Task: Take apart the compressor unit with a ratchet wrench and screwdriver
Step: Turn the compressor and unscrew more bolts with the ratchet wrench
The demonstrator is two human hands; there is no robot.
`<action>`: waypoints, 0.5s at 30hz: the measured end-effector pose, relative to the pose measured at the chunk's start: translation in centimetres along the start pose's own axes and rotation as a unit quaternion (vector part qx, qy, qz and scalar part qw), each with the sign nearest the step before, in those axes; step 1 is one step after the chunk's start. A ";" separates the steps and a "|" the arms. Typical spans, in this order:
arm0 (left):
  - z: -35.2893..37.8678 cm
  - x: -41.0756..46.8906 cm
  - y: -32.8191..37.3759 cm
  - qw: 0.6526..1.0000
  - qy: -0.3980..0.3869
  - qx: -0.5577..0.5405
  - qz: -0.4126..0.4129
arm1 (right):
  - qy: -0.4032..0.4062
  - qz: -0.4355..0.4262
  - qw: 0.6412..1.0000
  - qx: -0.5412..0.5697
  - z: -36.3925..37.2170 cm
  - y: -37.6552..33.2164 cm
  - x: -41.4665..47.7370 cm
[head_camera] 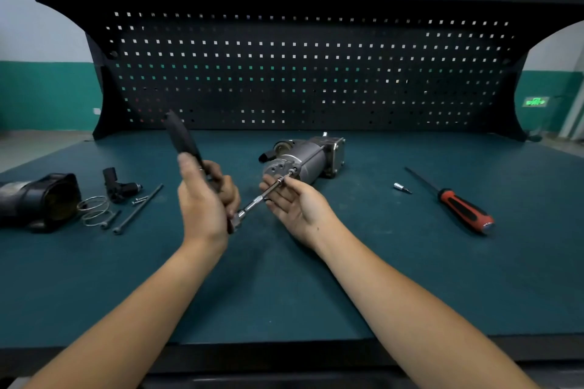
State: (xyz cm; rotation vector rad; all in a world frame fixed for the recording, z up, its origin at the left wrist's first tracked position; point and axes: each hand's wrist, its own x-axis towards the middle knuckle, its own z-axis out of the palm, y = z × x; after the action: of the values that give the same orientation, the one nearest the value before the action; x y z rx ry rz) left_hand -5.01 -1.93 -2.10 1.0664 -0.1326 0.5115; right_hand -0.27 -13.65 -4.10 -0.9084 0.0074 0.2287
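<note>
The grey metal compressor unit (308,156) lies on its side in the middle of the green bench mat. My left hand (207,199) grips the black handle of the ratchet wrench (183,139), which points up and to the left. The wrench's extension bar (264,197) runs from the ratchet head to a bolt on the unit's round end face. My right hand (295,202) lies palm up under the bar, with fingertips and thumb pinching it near the bolt. A red-and-black screwdriver (458,204) lies on the mat to the right.
A loose socket bit (402,188) lies between the unit and the screwdriver. At the left are a black housing (38,199), a wire spring clip (94,208), a black fitting (118,186), two long bolts (139,208) and small screws. A black pegboard (303,73) closes the back.
</note>
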 end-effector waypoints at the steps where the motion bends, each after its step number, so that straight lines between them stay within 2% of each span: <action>1: -0.2 0.5 0.1 0.998 0.035 -0.031 -0.036 | -0.002 -0.002 1.000 -0.006 0.0 0.1 0.0; 4: -0.8 1.4 0.1 0.977 0.099 -0.142 -0.125 | 0.003 -0.014 1.000 -0.027 -0.3 0.3 0.3; 6: -1.0 1.7 0.0 0.974 0.104 -0.152 -0.133 | 0.010 -0.022 0.999 -0.037 -0.4 0.4 0.5; 9: -0.6 1.1 -0.3 0.999 0.038 -0.027 -0.024 | 0.021 -0.028 0.998 -0.046 -0.5 0.4 0.8; 10: -0.6 0.6 -0.4 0.998 -0.011 0.036 0.048 | 0.024 -0.029 0.998 -0.049 -0.5 0.4 0.8; 11: -0.7 0.1 -0.4 0.981 -0.080 0.100 0.145 | 0.027 -0.030 0.998 -0.050 -0.5 0.4 0.9; 12: -0.8 -0.3 -0.5 0.936 -0.164 0.178 0.256 | 0.032 -0.030 0.998 -0.045 -0.5 0.4 1.0; 13: -0.9 -0.6 -0.7 0.867 -0.249 0.257 0.347 | 0.033 -0.030 0.998 -0.036 -0.5 0.5 1.0; 14: -1.1 -0.7 -1.2 0.791 -0.316 0.314 0.420 | 0.034 -0.029 0.999 -0.031 -0.5 0.6 1.1; 15: -1.2 -0.6 -1.5 0.739 -0.352 0.354 0.453 | 0.037 -0.030 0.998 -0.029 -0.4 0.6 1.1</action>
State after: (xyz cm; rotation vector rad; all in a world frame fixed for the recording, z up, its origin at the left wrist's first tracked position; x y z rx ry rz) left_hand -4.98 -1.67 -4.07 1.9105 -1.2722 1.0553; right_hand 0.77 -13.43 -4.95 -0.9731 0.0418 0.1393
